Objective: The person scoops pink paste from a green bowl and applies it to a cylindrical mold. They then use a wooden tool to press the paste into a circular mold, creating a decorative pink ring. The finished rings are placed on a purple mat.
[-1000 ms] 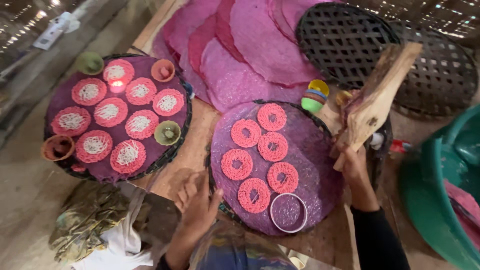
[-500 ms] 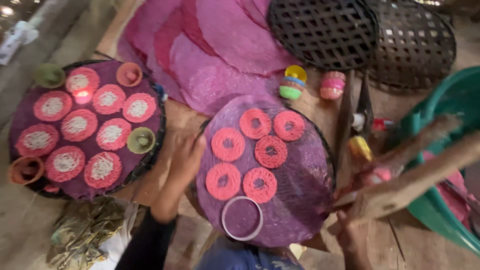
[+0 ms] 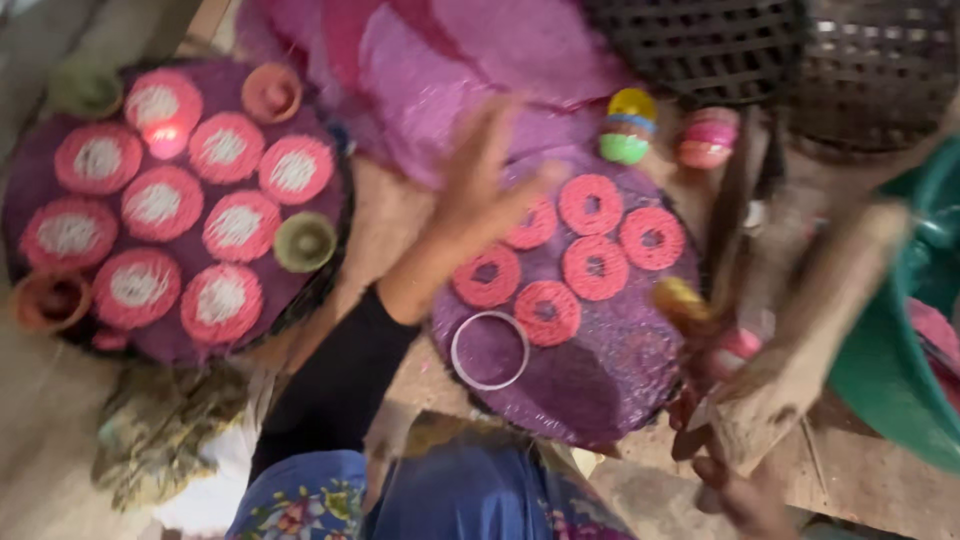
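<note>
The purple round tray (image 3: 610, 390) lies in the middle, in front of the person, and bears six red rings (image 3: 596, 266) in a loose cluster on its far half, plus a white hoop (image 3: 489, 350) at its near left edge. The left hand (image 3: 478, 180) hangs over the tray's far left rim with fingers spread, blurred, holding nothing, and it covers part of one ring. The right hand (image 3: 735, 470) sits at the tray's near right edge and grips the lower end of a wooden board (image 3: 810, 330), which slants up toward a green tub (image 3: 900, 370) on the right. To the left, well apart, a second dark tray (image 3: 310, 290) carries red discs with white middles (image 3: 158, 202), small clay cups (image 3: 270, 92) on its rim, and a green cup (image 3: 305, 241). Beyond both trays lie pink and purple sheets (image 3: 480, 50), two dark woven baskets (image 3: 700, 40), and small coloured pots (image 3: 627, 125). A crumpled cloth (image 3: 160, 440) lies near left.
</note>
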